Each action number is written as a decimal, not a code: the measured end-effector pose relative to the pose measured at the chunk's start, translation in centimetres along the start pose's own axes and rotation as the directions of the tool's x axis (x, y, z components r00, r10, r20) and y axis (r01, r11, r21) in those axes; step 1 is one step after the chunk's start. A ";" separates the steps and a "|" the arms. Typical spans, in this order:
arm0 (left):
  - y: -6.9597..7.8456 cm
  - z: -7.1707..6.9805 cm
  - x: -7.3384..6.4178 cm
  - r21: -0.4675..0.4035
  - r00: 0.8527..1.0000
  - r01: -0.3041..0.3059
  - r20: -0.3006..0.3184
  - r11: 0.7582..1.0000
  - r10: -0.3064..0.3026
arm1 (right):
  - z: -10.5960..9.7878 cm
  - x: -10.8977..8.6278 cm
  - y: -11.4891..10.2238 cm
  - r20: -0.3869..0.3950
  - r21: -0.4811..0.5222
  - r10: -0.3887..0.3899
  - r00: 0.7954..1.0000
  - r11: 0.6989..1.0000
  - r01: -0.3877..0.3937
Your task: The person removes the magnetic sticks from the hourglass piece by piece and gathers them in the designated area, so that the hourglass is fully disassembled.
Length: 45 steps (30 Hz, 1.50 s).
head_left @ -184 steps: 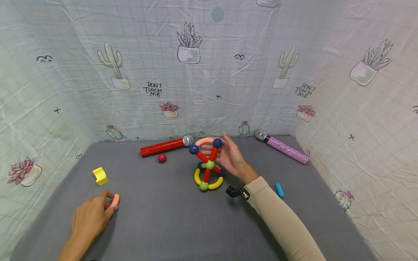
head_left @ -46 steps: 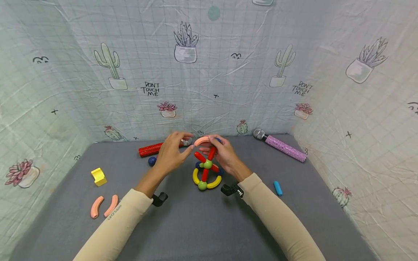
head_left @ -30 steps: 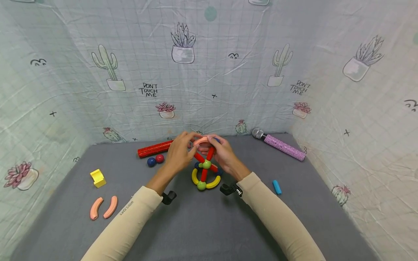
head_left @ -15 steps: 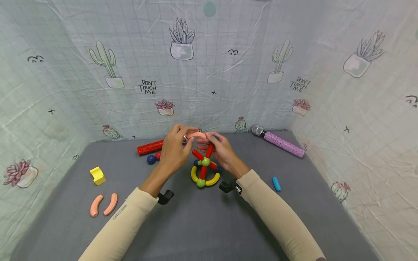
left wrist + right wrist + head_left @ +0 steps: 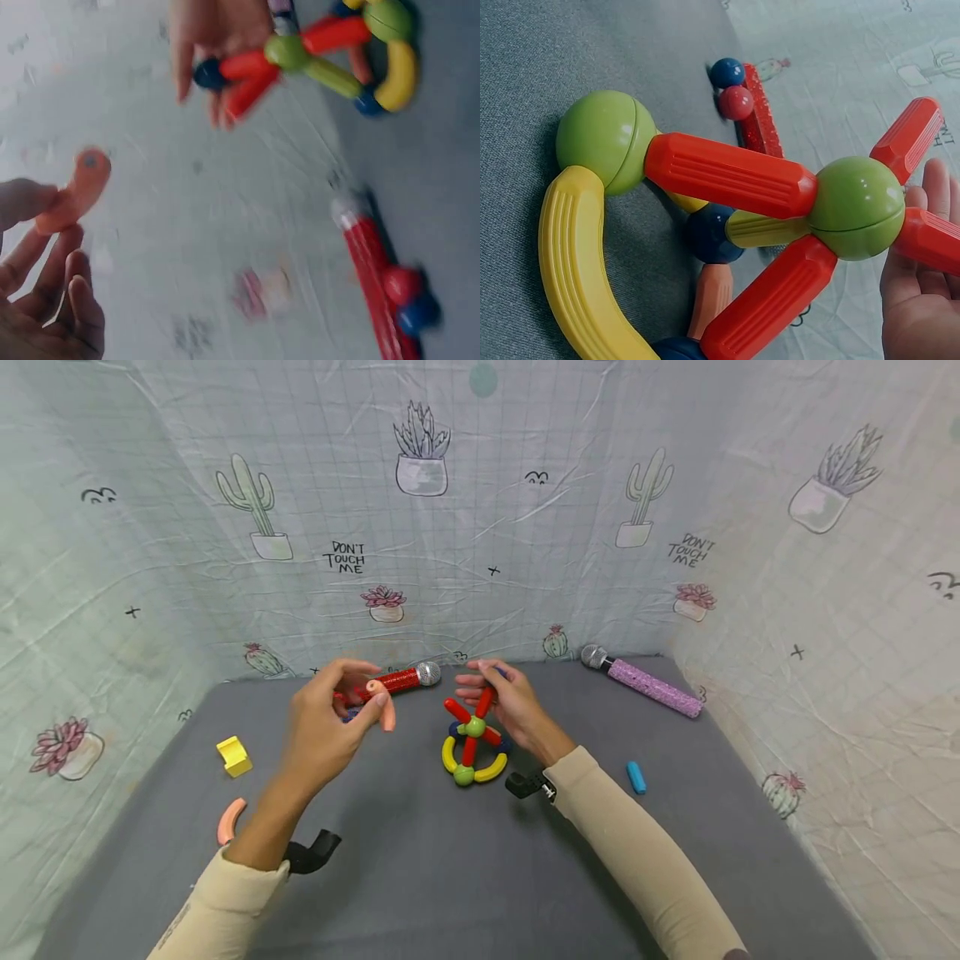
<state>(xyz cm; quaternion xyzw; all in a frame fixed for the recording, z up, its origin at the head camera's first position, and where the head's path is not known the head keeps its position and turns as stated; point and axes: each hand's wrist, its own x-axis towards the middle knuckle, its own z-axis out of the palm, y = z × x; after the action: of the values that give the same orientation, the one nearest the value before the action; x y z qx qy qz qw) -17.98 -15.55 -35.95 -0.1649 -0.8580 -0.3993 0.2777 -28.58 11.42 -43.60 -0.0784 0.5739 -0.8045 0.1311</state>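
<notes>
My left hand [image 5: 318, 727] is raised left of centre and pinches a curved peach magnetic rod [image 5: 387, 712] by one end, between thumb and fingers. The left wrist view shows a metal dot on its free end. My right hand [image 5: 521, 710] holds the blue ball [image 5: 209, 73] at the top of a magnetic-rod structure, thumb over it in the head view. Red rods [image 5: 731, 174] branch from a green ball [image 5: 859, 206]; the left upper rod [image 5: 456, 710] has a bare tip. A ring with curved yellow rods [image 5: 574, 255] forms its base on the table.
Behind my left hand lie a red microphone [image 5: 397, 681], a red ball [image 5: 736, 103] and a blue ball [image 5: 727, 73]. Further out are a yellow block [image 5: 235, 757], a curved peach rod [image 5: 230, 821], a blue rod [image 5: 636, 777] and a purple microphone [image 5: 654, 687]. Patterned cloth walls surround the table.
The peach arc has come off the structure's top and moved left in my left hand. The left upper rod's blue ball now lies beside the red ball. My right hand stays at the structure.
</notes>
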 end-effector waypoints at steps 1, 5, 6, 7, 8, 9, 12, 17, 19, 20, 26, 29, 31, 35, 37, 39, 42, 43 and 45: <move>-0.6 -0.7 -0.6 0.017 1.000 0.017 0.007 1.000 -0.017 | 0.0 0.0 0.0 0.001 -0.003 0.001 1.000 1.000 -0.001; -3.2 -3.7 -3.3 0.124 0.990 0.109 0.081 0.986 -0.119 | 0.0 0.1 0.2 0.000 0.008 -0.003 1.000 1.000 0.003; -4.0 -4.4 -3.9 0.165 0.984 0.124 0.108 0.978 -0.143 | 0.0 0.1 0.2 -0.001 0.013 -0.005 1.000 1.000 0.005; -4.8 -5.0 -4.5 0.206 0.976 0.137 0.139 0.969 -0.167 | 0.1 0.1 0.2 -0.002 0.015 -0.008 1.000 1.000 0.008; -5.6 -5.7 -5.0 0.248 0.967 0.144 0.172 0.958 -0.190 | 0.1 0.1 0.2 -0.003 0.018 -0.010 1.000 1.000 0.010; -6.4 -6.3 -5.5 0.288 0.956 0.149 0.203 0.946 -0.212 | 0.1 0.2 0.2 -0.005 0.021 -0.012 1.000 1.000 0.012; -8.6 -7.6 -6.8 0.369 0.909 0.156 0.309 0.916 -0.279 | 0.2 0.3 0.3 -0.012 0.020 -0.013 1.000 1.000 0.013; -11.2 -8.6 -8.1 0.444 0.799 0.168 0.462 0.880 -0.385 | 0.3 0.4 0.5 -0.032 0.046 0.008 0.999 0.999 -0.006; -11.9 -8.6 -8.4 0.473 0.764 0.156 0.499 0.867 -0.409 | 0.3 0.4 0.6 -0.039 0.056 0.016 0.999 0.998 -0.014; -12.2 -8.5 -8.5 0.489 0.749 0.147 0.513 0.860 -0.420 | 0.3 0.4 0.7 -0.040 0.057 0.019 0.999 0.998 -0.017; -12.8 -7.2 -9.1 0.549 0.768 0.076 0.500 0.832 -0.401 | 0.2 0.3 0.6 -0.038 0.024 0.011 0.999 1.000 -0.010; -11.3 -5.7 -8.3 0.533 0.837 0.072 0.428 0.843 -0.342 | 0.1 0.2 0.1 -0.035 -0.018 -0.017 0.999 1.000 0.017; -9.7 -4.3 -7.4 0.477 0.881 0.081 0.376 0.875 -0.287 | -0.2 0.1 -0.4 -0.039 -0.060 -0.036 0.999 0.998 0.034; -6.2 -0.1 -5.7 0.275 0.924 0.113 0.323 0.955 -0.203 | -0.9 -0.2 -1.5 -0.064 -0.214 -0.065 0.996 0.976 0.049; -5.0 2.5 -5.1 0.156 0.923 0.157 0.328 0.975 -0.201 | -1.4 -0.4 -2.2 -0.068 -0.327 -0.072 0.995 0.944 0.046; -3.9 5.2 -4.5 0.023 0.912 0.233 0.341 0.972 -0.227 | -1.9 -0.7 -2.9 -0.055 -0.452 -0.083 0.995 0.891 0.049; -3.2 9.4 -3.5 -0.203 0.901 0.348 0.342 0.915 -0.266 | -2.5 -1.0 -3.9 -0.013 -0.588 -0.093 0.996 0.806 0.068; -3.1 10.7 -3.2 -0.286 0.896 0.389 0.337 0.876 -0.287 | -2.7 -1.1 -4.2 0.002 -0.622 -0.088 0.996 0.780 0.070; -3.1 12.9 -2.7 -0.427 0.887 0.447 0.329 0.786 -0.325 | -2.9 -1.1 -4.5 0.027 -0.669 -0.075 0.997 0.739 0.074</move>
<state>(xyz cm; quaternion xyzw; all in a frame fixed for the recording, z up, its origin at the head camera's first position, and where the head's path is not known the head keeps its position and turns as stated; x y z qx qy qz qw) -21.89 -7.64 -46.21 -0.0964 -0.7703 -0.6295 0.0335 -28.83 15.73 -40.28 -0.1423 0.8208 -0.5497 0.0614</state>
